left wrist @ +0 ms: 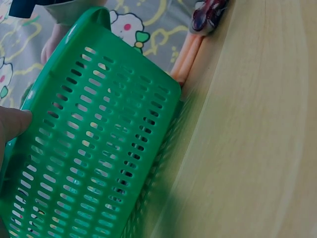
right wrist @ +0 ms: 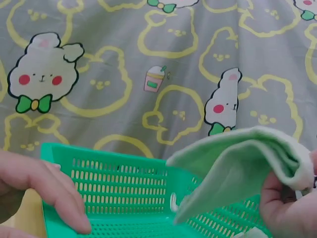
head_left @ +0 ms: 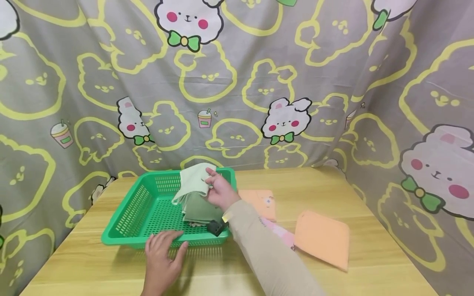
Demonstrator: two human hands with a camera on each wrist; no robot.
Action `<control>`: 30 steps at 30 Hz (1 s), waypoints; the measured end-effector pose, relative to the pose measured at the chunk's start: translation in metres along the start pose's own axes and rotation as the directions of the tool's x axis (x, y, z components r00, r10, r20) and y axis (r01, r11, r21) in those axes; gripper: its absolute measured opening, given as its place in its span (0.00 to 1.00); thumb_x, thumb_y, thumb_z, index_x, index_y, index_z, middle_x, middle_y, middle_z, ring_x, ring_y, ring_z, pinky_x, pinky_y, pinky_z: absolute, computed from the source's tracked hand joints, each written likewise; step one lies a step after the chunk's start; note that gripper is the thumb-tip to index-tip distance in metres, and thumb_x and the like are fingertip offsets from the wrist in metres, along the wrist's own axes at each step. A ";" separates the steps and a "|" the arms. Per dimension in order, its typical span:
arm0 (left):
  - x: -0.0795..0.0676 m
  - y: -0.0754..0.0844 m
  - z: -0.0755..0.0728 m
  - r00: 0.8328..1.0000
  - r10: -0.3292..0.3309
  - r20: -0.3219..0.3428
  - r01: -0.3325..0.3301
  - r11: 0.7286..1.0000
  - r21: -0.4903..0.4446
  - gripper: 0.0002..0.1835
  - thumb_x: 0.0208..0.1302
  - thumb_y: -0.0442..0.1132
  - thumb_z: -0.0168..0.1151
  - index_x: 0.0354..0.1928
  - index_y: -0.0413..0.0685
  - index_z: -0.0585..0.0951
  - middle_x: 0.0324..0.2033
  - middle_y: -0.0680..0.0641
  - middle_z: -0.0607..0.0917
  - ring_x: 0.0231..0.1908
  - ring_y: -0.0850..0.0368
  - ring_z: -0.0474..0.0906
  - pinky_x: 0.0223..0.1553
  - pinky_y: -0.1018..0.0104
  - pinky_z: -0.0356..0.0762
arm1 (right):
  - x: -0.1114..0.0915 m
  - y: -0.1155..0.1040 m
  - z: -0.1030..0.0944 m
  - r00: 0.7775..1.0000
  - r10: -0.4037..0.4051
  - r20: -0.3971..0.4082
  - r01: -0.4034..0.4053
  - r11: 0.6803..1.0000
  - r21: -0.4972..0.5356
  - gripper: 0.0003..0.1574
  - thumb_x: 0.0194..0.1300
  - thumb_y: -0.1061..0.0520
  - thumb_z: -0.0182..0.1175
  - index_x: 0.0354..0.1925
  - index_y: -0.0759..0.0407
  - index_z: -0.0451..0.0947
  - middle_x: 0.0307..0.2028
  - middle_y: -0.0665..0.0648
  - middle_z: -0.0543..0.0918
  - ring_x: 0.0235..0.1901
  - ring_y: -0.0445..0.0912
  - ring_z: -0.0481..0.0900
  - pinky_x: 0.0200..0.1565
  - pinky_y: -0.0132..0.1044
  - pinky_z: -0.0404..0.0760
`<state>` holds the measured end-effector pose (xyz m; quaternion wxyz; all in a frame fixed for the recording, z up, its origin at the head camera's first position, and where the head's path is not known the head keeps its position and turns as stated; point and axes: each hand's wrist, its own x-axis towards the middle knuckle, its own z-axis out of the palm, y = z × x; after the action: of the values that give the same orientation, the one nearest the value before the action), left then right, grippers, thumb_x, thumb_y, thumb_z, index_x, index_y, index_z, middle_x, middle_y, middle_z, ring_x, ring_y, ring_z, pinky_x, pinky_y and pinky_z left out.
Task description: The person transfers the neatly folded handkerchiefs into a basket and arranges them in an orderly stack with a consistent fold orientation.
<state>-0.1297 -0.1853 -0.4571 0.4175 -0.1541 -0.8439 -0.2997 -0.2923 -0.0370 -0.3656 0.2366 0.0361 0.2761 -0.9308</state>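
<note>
My right hand [head_left: 222,191] pinches a folded pale green cloth [head_left: 194,179] between thumb and fingers, raised over the right part of a green plastic basket [head_left: 127,205]. One folded edge of it droops in the right wrist view. Beneath, a stack of folded darker green cloths [head_left: 201,207] lies in the basket. My left hand [head_left: 163,255] grips the basket's front rim, fingers over the top and thumb on the outside. In the left wrist view a fingertip lies on the rim beside the slotted wall [left wrist: 99,129].
Right of the basket, a peach folded cloth [head_left: 259,201] and a pink patterned one [head_left: 281,234] lie partly behind my right sleeve. Farther right is a larger peach folded cloth [head_left: 324,238]. A patterned grey curtain [head_left: 237,94] hangs behind the wooden table [head_left: 370,259].
</note>
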 end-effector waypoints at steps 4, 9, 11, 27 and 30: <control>-0.001 0.000 0.000 1.000 -0.006 0.001 0.006 1.000 0.001 0.15 0.48 0.33 0.69 0.41 0.42 0.83 0.40 0.40 0.84 0.47 0.45 0.72 0.56 0.37 0.50 | 0.001 0.005 -0.006 0.998 0.057 0.024 -0.055 0.994 -0.093 0.35 0.65 0.74 0.36 0.65 0.50 0.60 0.69 0.61 0.60 0.68 0.55 0.60 0.66 0.49 0.60; 0.000 0.001 0.001 1.000 -0.005 0.002 0.005 1.000 -0.001 0.15 0.48 0.33 0.70 0.41 0.42 0.83 0.41 0.41 0.84 0.47 0.45 0.72 0.56 0.37 0.50 | 0.002 0.006 -0.013 0.997 0.078 0.023 -0.073 0.986 -0.148 0.37 0.64 0.75 0.36 0.67 0.51 0.59 0.69 0.62 0.61 0.67 0.56 0.60 0.65 0.50 0.61; 0.000 0.001 0.000 1.000 -0.007 0.004 0.007 1.000 -0.002 0.15 0.48 0.33 0.70 0.41 0.42 0.83 0.41 0.42 0.83 0.47 0.46 0.72 0.57 0.38 0.49 | 0.002 0.005 -0.014 0.998 0.068 0.010 -0.065 0.983 -0.172 0.37 0.65 0.75 0.36 0.68 0.52 0.58 0.69 0.62 0.61 0.67 0.56 0.61 0.65 0.50 0.62; 0.001 0.000 0.000 1.000 -0.008 0.003 0.008 1.000 -0.005 0.15 0.48 0.33 0.70 0.41 0.41 0.83 0.40 0.41 0.84 0.47 0.45 0.73 0.56 0.36 0.49 | 0.002 0.007 -0.015 0.998 0.062 0.000 -0.059 0.944 -0.325 0.31 0.68 0.72 0.40 0.66 0.56 0.63 0.59 0.61 0.70 0.57 0.53 0.69 0.60 0.45 0.67; 0.001 0.000 0.001 1.000 -0.002 0.002 0.002 1.000 -0.006 0.15 0.48 0.33 0.70 0.40 0.40 0.83 0.40 0.40 0.84 0.46 0.45 0.73 0.56 0.36 0.50 | 0.000 0.008 -0.016 0.996 0.086 -0.019 -0.087 0.920 -0.381 0.26 0.72 0.66 0.44 0.66 0.61 0.63 0.59 0.62 0.71 0.57 0.54 0.70 0.59 0.44 0.68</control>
<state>-0.1309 -0.1849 -0.4569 0.4161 -0.1548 -0.8435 -0.3023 -0.2899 -0.0346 -0.3834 0.2797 0.0026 0.4503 -0.8479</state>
